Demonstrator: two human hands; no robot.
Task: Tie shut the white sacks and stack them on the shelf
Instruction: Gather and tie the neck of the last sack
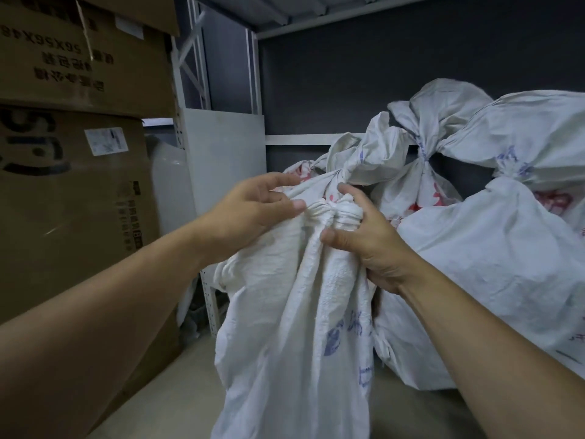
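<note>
Head view
Knot [329, 213]: twisted tight at the neck of the white sack [294, 312], which hangs below it in front of you.
Left hand [253, 210]: just left of the knot, your thumb and forefinger pinch a fold of the sack.
Right hand [364, 245]: just right of the knot, your fingers curl round the neck, thumb beneath the knot.
Tied sacks [493, 242]: behind and right of the knot, piled on the shelf [297, 139].
Cardboard boxes [72, 172]: stacked well left of the knot.

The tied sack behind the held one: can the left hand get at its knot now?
Probably yes, once it lets go. The left hand pinches the held sack at its neck; the rear sack's knot lies just beyond its fingers, with nothing between.
</note>
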